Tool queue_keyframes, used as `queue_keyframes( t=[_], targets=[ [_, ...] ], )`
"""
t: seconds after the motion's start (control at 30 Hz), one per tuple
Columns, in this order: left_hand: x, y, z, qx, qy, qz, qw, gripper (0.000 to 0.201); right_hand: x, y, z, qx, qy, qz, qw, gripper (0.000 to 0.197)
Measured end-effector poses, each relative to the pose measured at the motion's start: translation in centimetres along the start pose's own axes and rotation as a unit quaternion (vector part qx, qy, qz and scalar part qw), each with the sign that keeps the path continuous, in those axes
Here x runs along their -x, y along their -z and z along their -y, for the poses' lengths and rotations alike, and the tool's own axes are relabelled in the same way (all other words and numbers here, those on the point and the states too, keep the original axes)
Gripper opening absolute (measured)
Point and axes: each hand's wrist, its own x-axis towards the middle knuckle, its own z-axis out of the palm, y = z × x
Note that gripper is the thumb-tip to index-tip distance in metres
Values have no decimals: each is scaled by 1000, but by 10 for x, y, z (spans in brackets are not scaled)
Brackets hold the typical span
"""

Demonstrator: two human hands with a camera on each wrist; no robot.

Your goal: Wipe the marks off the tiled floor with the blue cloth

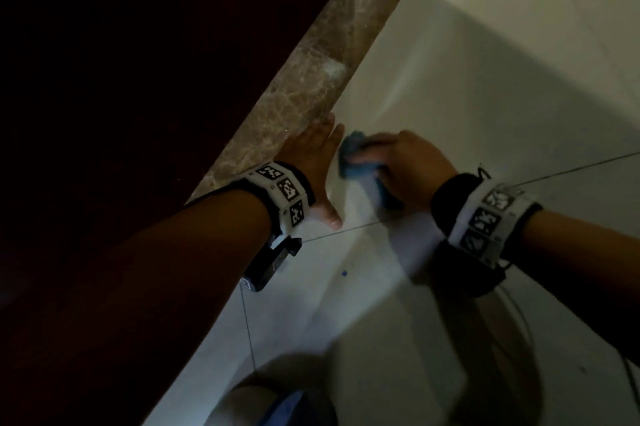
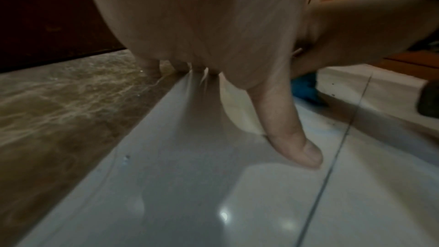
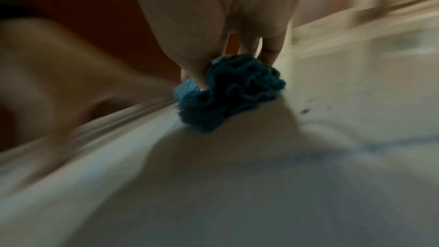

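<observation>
You're bunching the blue cloth in your right hand, pressing it onto the tiled floor; it's looking soft, light, best gripped wadded. Left hand is lying flat beside it.

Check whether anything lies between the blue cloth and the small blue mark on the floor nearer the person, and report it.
Nothing visible does. The blue cloth, gripped by the right hand, sits on the tiled floor; the blue mark lies on bare tile. The left hand rests flat beside the cloth, off that line.
</observation>
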Motion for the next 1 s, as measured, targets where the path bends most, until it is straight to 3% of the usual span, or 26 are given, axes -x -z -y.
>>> queue_keyframes(
  t=[0.07, 0.13, 0.27, 0.4, 0.5, 0.6, 0.7, 0.77, 0.9, 1.0],
  targets=[
    [1, -1, 1, -1, 2, -4, 1000, 153, -10, 11, -18, -23, -90, -47, 995, 47],
    [3, -3, 1, 5, 2, -6, 1000, 153, -13, 16, -23, -9, -126, -77, 989, 46],
    [3, 0, -2, -13, 10, -2, 1000, 150, 5, 1, 4, 1, -7, -24, 1000, 35],
    [6, -1, -5, -19, 5, -13, 1000, 147, 30, -15, 10, -3, 88, 57, 994, 37],
    [11, -6, -4, -4, -18, -15, 1000, 144, 27, -6, 3, 13, 81, 31, 996, 41],
    [19, -9, -1, 1, -31, 15, 999, 149, 6, 3, 5, 9, -4, 1, 1000, 39],
    [21, -11, 1, 3, -30, 9, 1000, 153, -4, -3, 9, 11, -26, 3, 1000, 39],
    [20, -12, 1, 2, -30, 10, 1000, 152, 7, -7, 11, -1, 9, 22, 1000, 35],
    [22, -8, -3, -13, -23, 18, 999, 151, 38, -7, 2, 7, 145, 81, 986, 32],
    [22, -5, -6, -17, -18, 15, 1000, 152, 40, -6, 2, 12, 152, 71, 986, 30]
  ],
)
